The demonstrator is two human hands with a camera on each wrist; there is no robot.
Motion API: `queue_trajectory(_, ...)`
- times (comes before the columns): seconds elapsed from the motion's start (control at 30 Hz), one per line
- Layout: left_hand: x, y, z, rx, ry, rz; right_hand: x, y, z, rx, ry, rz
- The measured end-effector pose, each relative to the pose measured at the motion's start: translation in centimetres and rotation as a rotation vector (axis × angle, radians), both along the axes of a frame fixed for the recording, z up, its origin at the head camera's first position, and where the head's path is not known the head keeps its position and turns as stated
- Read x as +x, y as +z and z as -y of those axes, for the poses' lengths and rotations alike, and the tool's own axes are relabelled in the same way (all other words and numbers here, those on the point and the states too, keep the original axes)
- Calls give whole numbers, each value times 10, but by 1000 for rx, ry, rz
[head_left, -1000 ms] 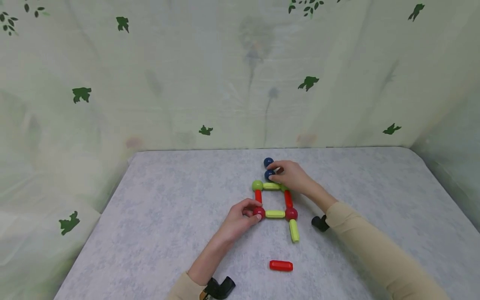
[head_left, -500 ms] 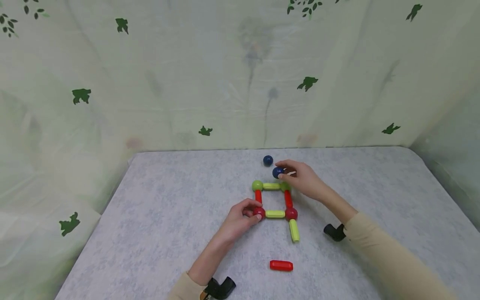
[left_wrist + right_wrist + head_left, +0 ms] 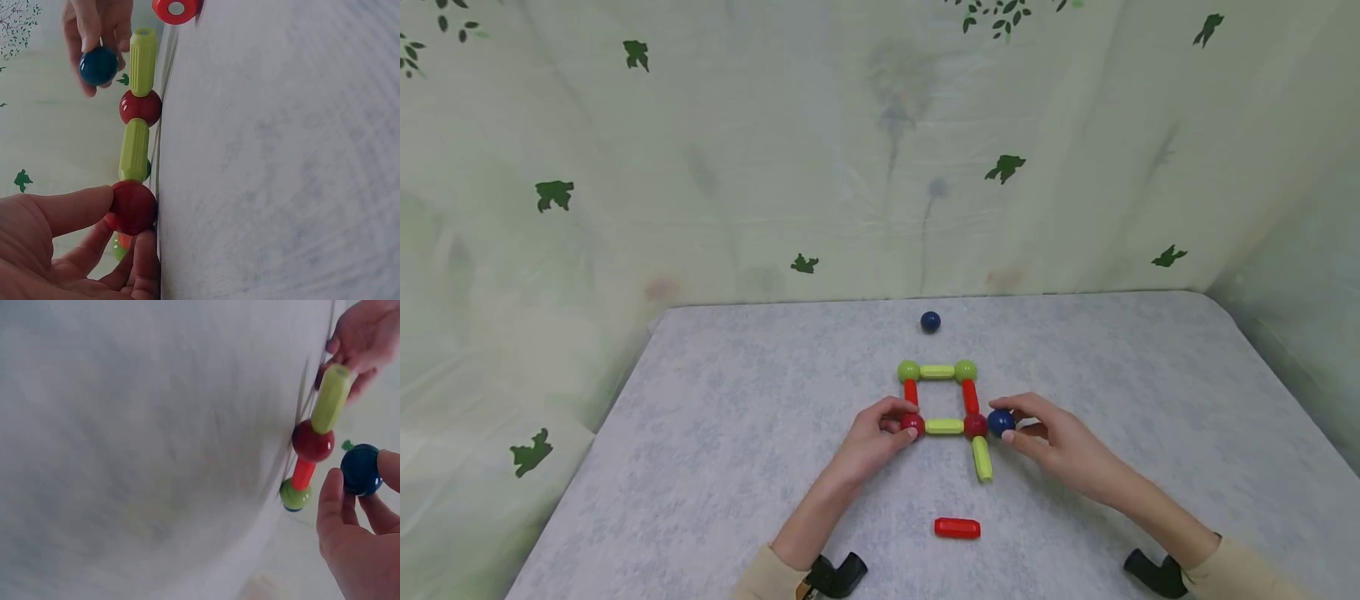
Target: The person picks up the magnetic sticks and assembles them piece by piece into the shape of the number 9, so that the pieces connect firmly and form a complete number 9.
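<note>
A flat square of toy rods and balls lies on the table: red ball (image 3: pixel 975 426) at the near right corner, green balls (image 3: pixel 908 372) at the far corners, red rods at the sides, yellow-green rods (image 3: pixel 944 427) front and back. My left hand (image 3: pixel 874 440) pinches the near left red ball (image 3: pixel 132 208) between thumb and fingers. An extra yellow-green rod (image 3: pixel 982 460) points toward me from the near right ball. Just right of that corner, my right hand (image 3: pixel 1070 446) pinches a blue ball (image 3: pixel 361 470), held above the table in the wrist views.
Another blue ball (image 3: pixel 930 322) sits near the table's far edge, behind the square. A loose red rod (image 3: pixel 957 528) lies in front, nearer to me. Behind the table (image 3: pixel 737 400) hangs a pale curtain (image 3: pixel 737 150) with green leaf and bird shapes.
My right hand has lifted the nearer blue ball from behind the square and carried it toward me, to the right of the near right corner. My left hand keeps its place.
</note>
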State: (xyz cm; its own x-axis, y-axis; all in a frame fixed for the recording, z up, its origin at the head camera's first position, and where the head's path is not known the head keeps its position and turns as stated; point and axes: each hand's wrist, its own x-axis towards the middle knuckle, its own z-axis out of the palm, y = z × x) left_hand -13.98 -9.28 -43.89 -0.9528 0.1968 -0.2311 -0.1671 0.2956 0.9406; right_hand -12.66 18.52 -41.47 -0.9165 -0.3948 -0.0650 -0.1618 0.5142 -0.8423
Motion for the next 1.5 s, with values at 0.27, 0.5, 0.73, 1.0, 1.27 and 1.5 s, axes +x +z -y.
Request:
queue_trajectory(0.27, -2, 0, 1, -19, 17, 0, 33, -6, -2, 15, 0, 162)
queue_trajectory(0.5, -2, 0, 2, -32, 16, 0, 40, -14, 13, 72, 20, 171)
queue_trajectory(0.73, -2, -1, 1, -25, 9, -7, 42, -18, 22, 99, 12, 206)
queue_trajectory(1.0, -1, 0, 1, -41, -1, -23, 42, -20, 18, 80, 124, 166)
queue_trajectory(1.27, 28, 28, -9, -290, -66, -227, 41, -23, 11, 18, 165, 211)
queue_trajectory(1.5, 57, 29, -18, -358, -337, -116, 40, -21, 7, -13, 189, 247)
